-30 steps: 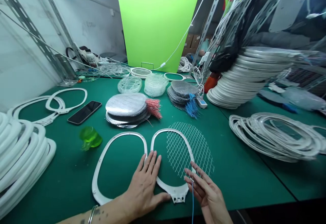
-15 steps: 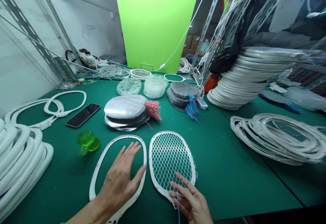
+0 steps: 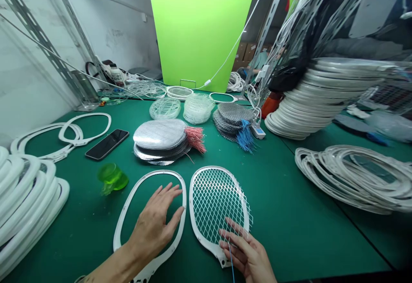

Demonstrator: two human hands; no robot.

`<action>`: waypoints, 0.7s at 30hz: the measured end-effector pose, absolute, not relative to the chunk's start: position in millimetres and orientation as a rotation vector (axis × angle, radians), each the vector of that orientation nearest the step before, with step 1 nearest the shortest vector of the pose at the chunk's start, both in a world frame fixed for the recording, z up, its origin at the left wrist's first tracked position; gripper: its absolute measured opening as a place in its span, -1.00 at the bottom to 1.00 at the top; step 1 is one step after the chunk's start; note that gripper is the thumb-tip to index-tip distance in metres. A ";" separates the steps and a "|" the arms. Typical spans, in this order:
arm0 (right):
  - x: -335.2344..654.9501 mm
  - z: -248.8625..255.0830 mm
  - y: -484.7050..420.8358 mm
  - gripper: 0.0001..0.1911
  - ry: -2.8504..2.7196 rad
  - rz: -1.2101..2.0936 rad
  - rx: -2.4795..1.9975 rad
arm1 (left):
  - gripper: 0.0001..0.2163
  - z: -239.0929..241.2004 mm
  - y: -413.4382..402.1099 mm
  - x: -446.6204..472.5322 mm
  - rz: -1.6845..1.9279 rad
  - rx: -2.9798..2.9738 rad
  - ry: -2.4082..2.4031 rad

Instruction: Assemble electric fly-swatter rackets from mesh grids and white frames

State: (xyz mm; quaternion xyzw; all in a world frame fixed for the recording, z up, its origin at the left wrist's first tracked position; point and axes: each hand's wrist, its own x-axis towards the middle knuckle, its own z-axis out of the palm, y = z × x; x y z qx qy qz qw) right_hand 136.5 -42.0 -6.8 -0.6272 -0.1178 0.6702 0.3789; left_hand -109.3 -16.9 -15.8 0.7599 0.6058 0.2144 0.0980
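My left hand lies palm down over a white oval racket frame half, fingers stretched out and the thumb near its right rim. Beside it is a second white frame half with a short neck. A silvery diamond-pattern metal mesh lies over that one, its right edge sticking out past the rim. My right hand pinches the mesh at its lower right. A blue wire runs down from the mesh by these fingers; where it joins is hidden.
Stacked mesh sheets with red wires and with blue wires lie ahead. White frame stacks stand at left and right, with loose frames nearer. A phone and a green translucent object sit left.
The right hand and the mesh have shifted slightly right, so the mesh overhangs the frame's right rim more. My left hand stays nearly in place over its frame. The view has turned slightly.
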 end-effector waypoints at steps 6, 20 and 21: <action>138.3 -6.2 -42.9 -0.02 -0.279 1.732 -1.600 | -0.65 -16.4 -16.0 -104.2 0.645 2.254 1.737; 137.0 -10.6 -39.8 -0.10 -0.272 1.745 -1.658 | -0.69 -14.1 -13.1 -93.2 0.635 2.201 1.693; 137.3 -11.0 -39.8 -0.09 -0.261 1.744 -1.657 | -0.69 -13.4 -12.9 -91.8 0.628 2.195 1.691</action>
